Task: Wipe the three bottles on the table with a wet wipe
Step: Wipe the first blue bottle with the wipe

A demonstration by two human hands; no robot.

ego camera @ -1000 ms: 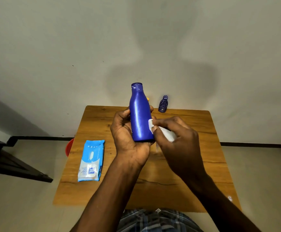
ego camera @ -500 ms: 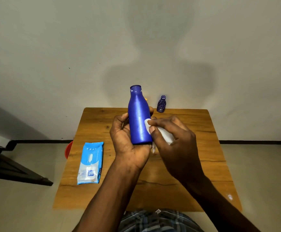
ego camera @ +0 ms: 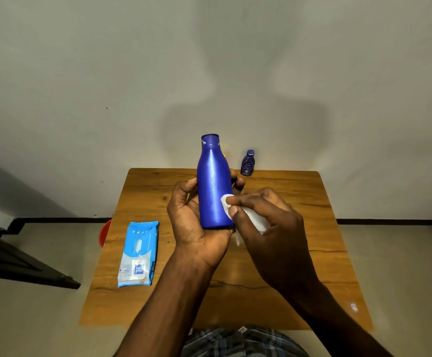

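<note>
A tall blue bottle (ego camera: 212,181) stands upright above the wooden table (ego camera: 312,202), its base resting in my left hand (ego camera: 191,222), whose fingers curl round its lower half. My right hand (ego camera: 269,222) pinches a white wet wipe (ego camera: 226,203) and presses it against the bottle's right side. A small dark blue bottle (ego camera: 247,163) stands at the table's far edge by the wall. A sliver of something yellow (ego camera: 224,154) shows behind the tall bottle; the rest of it is hidden.
A blue pack of wet wipes (ego camera: 138,253) lies flat on the table's left part. A red object (ego camera: 104,231) sits on the floor past the left edge. Dark furniture (ego camera: 16,261) stands at the far left. The wall rises right behind the table.
My right hand has slid the wipe up the bottle's right side, from near its base to about the middle. My left hand keeps holding the bottle upright.
</note>
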